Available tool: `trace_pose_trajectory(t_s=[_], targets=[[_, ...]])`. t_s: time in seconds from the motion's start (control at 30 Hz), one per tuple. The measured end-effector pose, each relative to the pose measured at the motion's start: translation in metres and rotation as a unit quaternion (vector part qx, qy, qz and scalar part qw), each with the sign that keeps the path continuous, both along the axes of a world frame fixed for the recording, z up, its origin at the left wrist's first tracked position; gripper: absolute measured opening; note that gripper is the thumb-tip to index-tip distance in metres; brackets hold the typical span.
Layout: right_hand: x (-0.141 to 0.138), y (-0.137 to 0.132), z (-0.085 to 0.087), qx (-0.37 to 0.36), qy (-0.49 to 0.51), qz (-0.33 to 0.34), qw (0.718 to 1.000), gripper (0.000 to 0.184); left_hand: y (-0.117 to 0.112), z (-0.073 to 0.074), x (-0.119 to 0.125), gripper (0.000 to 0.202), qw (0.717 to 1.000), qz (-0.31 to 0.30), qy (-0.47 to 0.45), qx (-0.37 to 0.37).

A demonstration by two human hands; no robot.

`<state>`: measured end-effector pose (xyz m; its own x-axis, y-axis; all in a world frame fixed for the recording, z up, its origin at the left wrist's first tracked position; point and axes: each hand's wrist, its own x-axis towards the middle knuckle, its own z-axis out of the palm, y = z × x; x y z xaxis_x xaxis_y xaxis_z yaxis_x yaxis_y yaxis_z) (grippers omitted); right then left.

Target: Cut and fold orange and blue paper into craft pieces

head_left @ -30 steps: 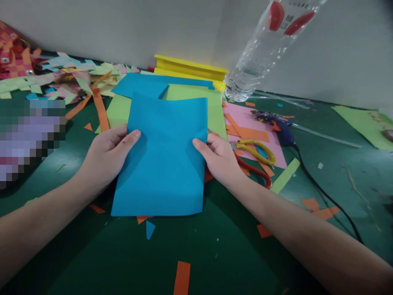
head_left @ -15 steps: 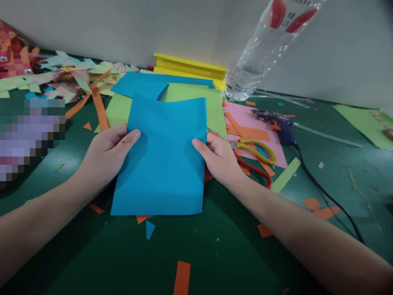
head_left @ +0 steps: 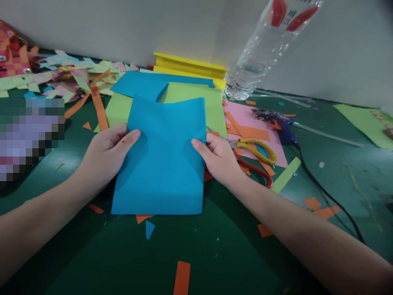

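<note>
A sheet of blue paper [head_left: 166, 159] is held up in front of me, slightly bowed, its near edge low over the green table. My left hand [head_left: 109, 151] is closed on its left edge, thumb on top and fingers hidden behind. On the right edge, my right hand [head_left: 219, 155] pinches the same sheet, with the thumb lying on its face. Just beside the right hand lie scissors [head_left: 258, 149] with one yellow and one red handle. Behind the held sheet rest green paper [head_left: 193, 90] and another piece of blue paper [head_left: 135, 84].
A glue gun [head_left: 284, 129] with a black cord lies at right on pink paper [head_left: 241, 110]. A plastic bottle [head_left: 258, 53] leans by the wall near a folded yellow piece [head_left: 190, 65]. Paper scraps [head_left: 67, 73] heap at back left. A pixelated object [head_left: 27, 139] is at left.
</note>
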<state>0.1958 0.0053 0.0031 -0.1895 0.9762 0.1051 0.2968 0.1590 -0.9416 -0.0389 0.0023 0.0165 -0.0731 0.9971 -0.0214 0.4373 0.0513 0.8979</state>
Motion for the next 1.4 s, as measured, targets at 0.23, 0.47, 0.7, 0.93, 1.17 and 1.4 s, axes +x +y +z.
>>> trace_pose_trajectory(t_s=[0.23,0.47,0.7,0.93,1.17,1.4], targets=[[-0.001,-0.001,0.000,-0.006,-0.001,-0.002,1.000,0.031,0.001,0.000,0.002,0.023,1.000,-0.003,-0.018,0.009],[-0.001,0.000,0.002,-0.004,0.002,-0.003,1.000,0.032,-0.002,0.005,0.002,0.023,1.000,-0.004,-0.009,-0.011],[-0.001,0.000,0.005,-0.004,-0.025,-0.024,0.999,0.039,-0.002,0.007,0.004,0.020,1.000,-0.013,-0.015,-0.008],[-0.002,0.000,0.010,0.001,-0.027,-0.033,0.999,0.041,-0.003,0.009,0.006,0.019,1.000,-0.004,-0.012,-0.007],[-0.003,0.000,0.010,-0.008,-0.022,-0.039,0.999,0.041,-0.001,0.009,0.006,0.021,1.000,-0.007,-0.008,-0.003],[-0.001,0.002,0.006,-0.004,-0.028,-0.039,0.999,0.042,-0.002,0.010,0.008,0.021,1.000,-0.014,0.000,-0.007]])
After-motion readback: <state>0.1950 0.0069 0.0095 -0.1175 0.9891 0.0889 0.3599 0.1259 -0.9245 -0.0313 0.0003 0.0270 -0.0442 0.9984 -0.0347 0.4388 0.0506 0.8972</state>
